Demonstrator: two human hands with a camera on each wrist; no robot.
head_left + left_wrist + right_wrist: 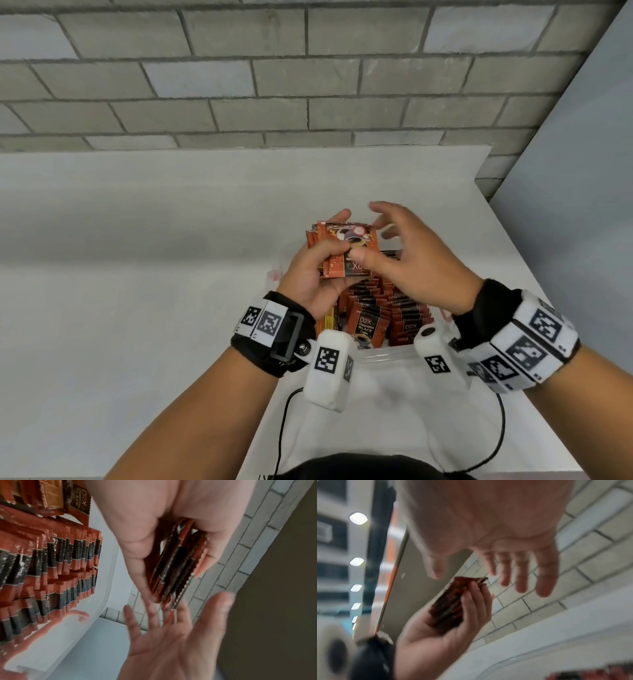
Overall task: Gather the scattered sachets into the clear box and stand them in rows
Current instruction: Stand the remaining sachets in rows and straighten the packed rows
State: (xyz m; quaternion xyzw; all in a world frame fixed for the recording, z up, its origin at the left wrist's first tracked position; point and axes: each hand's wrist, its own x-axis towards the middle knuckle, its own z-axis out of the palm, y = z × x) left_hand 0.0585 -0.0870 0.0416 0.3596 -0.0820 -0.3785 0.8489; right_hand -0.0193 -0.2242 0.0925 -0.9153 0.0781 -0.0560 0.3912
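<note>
My left hand (318,260) grips a stack of red and black coffee sachets (346,250) above the clear box (387,356). The same stack (176,566) shows edge-on between thumb and fingers in the left wrist view, and as a dark bundle (450,605) in the right wrist view. My right hand (407,253) hovers just right of the stack with fingers spread and straight, holding nothing; its thumb is close to the front sachet. Inside the box, several sachets (387,308) stand upright in rows (56,566).
The box sits on a white table (137,274) against a grey brick wall (274,75). The table's right edge (513,240) runs close beside the box. A black cable (284,428) hangs below my wrists. The box has a pale red handle (51,623).
</note>
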